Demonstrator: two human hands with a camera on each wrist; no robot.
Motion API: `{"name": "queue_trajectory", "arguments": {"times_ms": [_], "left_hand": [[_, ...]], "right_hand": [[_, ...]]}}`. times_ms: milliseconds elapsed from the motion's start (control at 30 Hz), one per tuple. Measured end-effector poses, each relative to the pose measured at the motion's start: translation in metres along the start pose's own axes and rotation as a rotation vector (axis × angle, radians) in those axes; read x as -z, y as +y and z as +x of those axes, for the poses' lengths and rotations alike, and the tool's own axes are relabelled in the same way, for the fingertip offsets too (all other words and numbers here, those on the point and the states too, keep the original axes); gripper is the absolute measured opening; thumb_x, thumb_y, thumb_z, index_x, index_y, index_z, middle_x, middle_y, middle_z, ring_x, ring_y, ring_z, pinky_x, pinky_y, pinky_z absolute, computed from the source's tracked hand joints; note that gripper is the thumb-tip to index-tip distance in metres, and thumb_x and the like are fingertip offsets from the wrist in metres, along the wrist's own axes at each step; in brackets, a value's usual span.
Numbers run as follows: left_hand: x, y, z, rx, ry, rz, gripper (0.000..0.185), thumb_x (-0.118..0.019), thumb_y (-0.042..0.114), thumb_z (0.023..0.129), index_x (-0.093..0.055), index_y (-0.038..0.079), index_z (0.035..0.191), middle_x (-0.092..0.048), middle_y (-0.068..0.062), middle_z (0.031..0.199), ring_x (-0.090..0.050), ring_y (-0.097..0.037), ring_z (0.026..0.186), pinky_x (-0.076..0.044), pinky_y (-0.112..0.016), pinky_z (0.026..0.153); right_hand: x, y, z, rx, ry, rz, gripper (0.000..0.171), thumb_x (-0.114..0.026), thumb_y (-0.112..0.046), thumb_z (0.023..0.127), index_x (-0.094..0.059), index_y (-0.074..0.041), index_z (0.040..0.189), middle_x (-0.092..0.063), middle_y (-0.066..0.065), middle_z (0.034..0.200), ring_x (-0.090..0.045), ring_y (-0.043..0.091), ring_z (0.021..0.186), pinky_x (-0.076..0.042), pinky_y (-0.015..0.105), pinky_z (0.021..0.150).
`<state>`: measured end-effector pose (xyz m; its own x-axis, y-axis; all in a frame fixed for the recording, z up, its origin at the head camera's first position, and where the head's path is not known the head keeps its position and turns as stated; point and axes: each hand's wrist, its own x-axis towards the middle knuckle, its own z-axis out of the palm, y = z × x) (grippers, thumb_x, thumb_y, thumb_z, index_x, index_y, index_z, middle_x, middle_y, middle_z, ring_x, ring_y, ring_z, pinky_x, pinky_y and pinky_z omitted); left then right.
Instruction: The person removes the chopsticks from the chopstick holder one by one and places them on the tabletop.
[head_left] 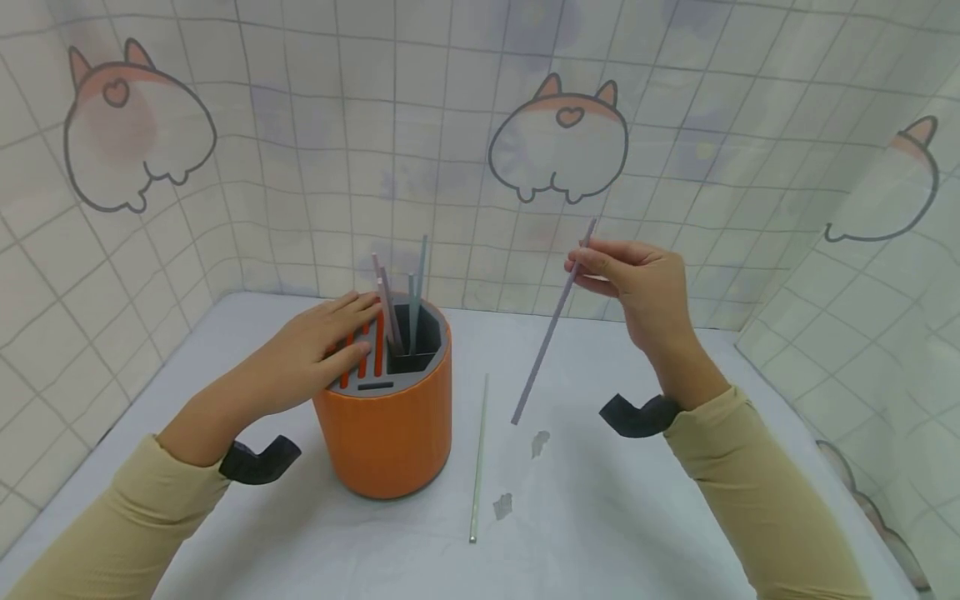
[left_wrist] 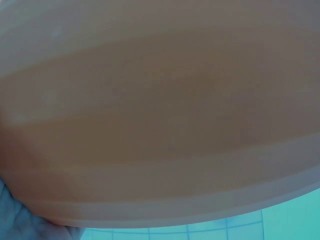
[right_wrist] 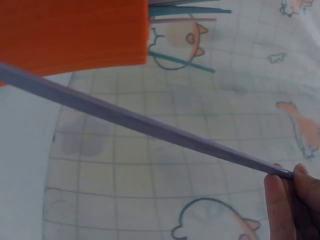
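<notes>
On the white counter (head_left: 645, 533), walled round by a tiled backdrop printed with cartoon animals, stands an orange holder (head_left: 386, 425) with a grey slotted top. The left hand (head_left: 315, 354) lies flat across that top, fingers straight and spread, pressing down on the slotted side rather than gripping anything. About 4 thin sticks (head_left: 401, 304) — pinkish and grey-green — already stand upright in the holder's open compartment, just beside the fingertips.

The right hand (head_left: 645, 292) is raised to the right of the holder, its thumb and fingertips pinched on the upper part of a lavender stick (head_left: 551, 329). That stick hangs tilted in the air, its lower end pointing down toward the counter and well clear of the holder's opening. The right wrist view shows the same pinch at the fingertips (right_wrist: 280, 200), with the stick running off diagonally past the orange wall.

1 pale green stick (head_left: 478, 458) lies flat on the counter between holder and right arm, untouched. 2 small grey marks sit near it.

Judging by how things lie, the work looks partly done: several sticks are in, 1 is in hand but not yet over the opening, and 1 more waits on the counter.
</notes>
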<state>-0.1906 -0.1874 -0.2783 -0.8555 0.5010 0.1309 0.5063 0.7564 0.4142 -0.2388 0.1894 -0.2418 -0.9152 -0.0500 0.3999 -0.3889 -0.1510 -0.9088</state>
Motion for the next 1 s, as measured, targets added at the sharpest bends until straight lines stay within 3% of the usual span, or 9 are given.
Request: {"name": "queue_trajectory", "arguments": {"times_ms": [200,400,500,733,1000], "left_hand": [[-0.002,-0.002,-0.002,-0.004,0.000,-0.009,0.059,-0.043,0.038,0.106,-0.030,0.013,0.158,-0.021,-0.009,0.167,-0.014,-0.040,0.154,-0.014,-0.067,0.120],[-0.004,-0.002,-0.004,-0.002,0.001,-0.013,0.058,-0.043,0.037,0.106,-0.031,0.013,0.157,-0.022,-0.009,0.166,-0.015,-0.040,0.154,-0.014,-0.067,0.120],[-0.003,-0.002,-0.004,-0.005,0.003,-0.012,0.058,-0.043,0.037,0.106,-0.031,0.013,0.157,-0.022,-0.009,0.166,-0.015,-0.039,0.154,-0.014,-0.067,0.120],[-0.002,-0.001,-0.002,-0.008,0.014,-0.005,0.057,-0.043,0.036,0.106,-0.031,0.013,0.157,-0.023,-0.009,0.166,-0.015,-0.039,0.154,-0.014,-0.066,0.121],[-0.001,0.000,-0.002,-0.004,0.019,-0.007,0.057,-0.043,0.035,0.106,-0.031,0.013,0.157,-0.022,-0.008,0.167,-0.014,-0.038,0.154,-0.013,-0.065,0.121]], "right_hand": [[0.007,0.047,0.000,-0.226,-0.026,-0.103,0.012,-0.075,-0.010,0.088,-0.078,-0.004,0.098,-0.078,-0.003,0.084,-0.076,0.011,0.080,-0.061,0.026,0.079],[0.005,0.089,-0.007,-0.445,-0.039,-0.195,0.036,-0.073,-0.013,0.090,-0.067,0.008,0.119,-0.077,-0.003,0.087,-0.076,0.010,0.083,-0.060,0.026,0.081],[0.001,0.103,-0.011,-0.536,-0.045,-0.213,0.037,-0.072,-0.011,0.091,-0.065,0.009,0.121,-0.077,0.000,0.089,-0.076,0.012,0.084,-0.060,0.026,0.081],[-0.002,0.129,-0.020,-0.658,-0.048,-0.179,0.037,-0.070,-0.008,0.092,-0.064,0.010,0.124,-0.077,0.006,0.095,-0.075,0.012,0.084,-0.061,0.024,0.079],[0.001,0.152,-0.026,-0.716,-0.027,-0.160,0.035,-0.070,-0.007,0.092,-0.064,0.009,0.122,-0.077,0.007,0.093,-0.075,0.011,0.080,-0.061,0.022,0.075]]}}
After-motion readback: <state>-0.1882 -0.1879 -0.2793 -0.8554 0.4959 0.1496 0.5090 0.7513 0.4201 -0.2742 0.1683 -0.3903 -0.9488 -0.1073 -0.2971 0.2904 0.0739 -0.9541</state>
